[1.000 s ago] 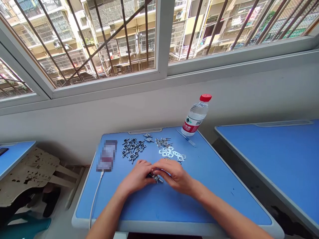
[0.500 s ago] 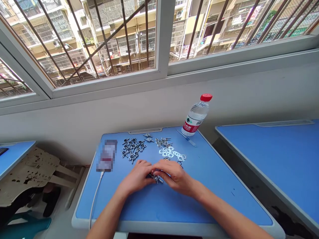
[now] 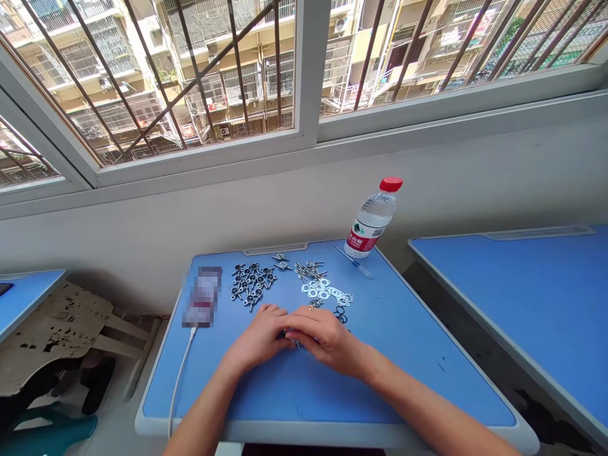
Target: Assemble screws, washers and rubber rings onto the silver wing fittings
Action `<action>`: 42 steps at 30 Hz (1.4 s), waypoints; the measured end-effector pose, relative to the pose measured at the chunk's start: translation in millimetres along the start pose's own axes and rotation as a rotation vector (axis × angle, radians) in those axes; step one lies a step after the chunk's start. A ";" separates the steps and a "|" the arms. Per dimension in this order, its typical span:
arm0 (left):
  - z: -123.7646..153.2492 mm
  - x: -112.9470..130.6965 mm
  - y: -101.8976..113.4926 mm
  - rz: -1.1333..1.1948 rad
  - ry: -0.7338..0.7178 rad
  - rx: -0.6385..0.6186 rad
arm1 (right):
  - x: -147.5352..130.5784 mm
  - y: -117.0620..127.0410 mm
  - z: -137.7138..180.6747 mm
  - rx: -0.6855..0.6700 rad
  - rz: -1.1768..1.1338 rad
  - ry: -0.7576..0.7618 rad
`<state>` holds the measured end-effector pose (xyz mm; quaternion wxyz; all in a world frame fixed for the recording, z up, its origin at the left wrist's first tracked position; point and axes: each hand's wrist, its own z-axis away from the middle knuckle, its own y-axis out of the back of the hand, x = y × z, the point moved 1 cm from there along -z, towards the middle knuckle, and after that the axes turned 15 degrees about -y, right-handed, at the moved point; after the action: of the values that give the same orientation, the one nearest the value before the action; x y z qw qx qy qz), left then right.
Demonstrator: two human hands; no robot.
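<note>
My left hand (image 3: 263,335) and my right hand (image 3: 325,335) meet over the blue desk, fingers closed around a small metal fitting (image 3: 297,345). Most of that fitting is hidden; only a bit of silvery metal shows below the fingers. Just beyond my right hand lie black rings (image 3: 341,313), small metal bits (image 3: 315,303) and flat pale oval plates with holes (image 3: 323,289). Farther back is a pile of thin metal pieces with stems (image 3: 310,270). Several black-centred metal fittings (image 3: 251,282) are spread beyond my left hand, near two silvery fittings (image 3: 283,265).
A water bottle (image 3: 373,221) with a red cap stands at the desk's back right, beside a pen (image 3: 354,262). On the left lies a blurred phone (image 3: 203,297) with a white cable (image 3: 183,380). Another blue desk (image 3: 522,297) is to the right; a worn stool (image 3: 57,329) is left.
My right hand has shifted slightly left and closed over the fitting, covering more of it. More of the black rings now shows. The view has moved slightly.
</note>
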<state>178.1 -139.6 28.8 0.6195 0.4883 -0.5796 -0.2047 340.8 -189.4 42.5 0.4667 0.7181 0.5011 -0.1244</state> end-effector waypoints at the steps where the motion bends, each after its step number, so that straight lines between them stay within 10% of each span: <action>1: -0.3 0.4 0.2 0.006 0.003 0.001 | 0.5 -1.0 -0.3 0.017 -0.010 -0.004; 42: 0.4 0.9 1.7 -0.020 0.030 -0.030 | 10.3 15.7 -2.1 0.059 -0.049 -0.183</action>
<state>177.4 -139.8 30.6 0.6331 0.4879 -0.5622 -0.2123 358.1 -182.5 45.6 0.4858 0.7046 0.4702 -0.2155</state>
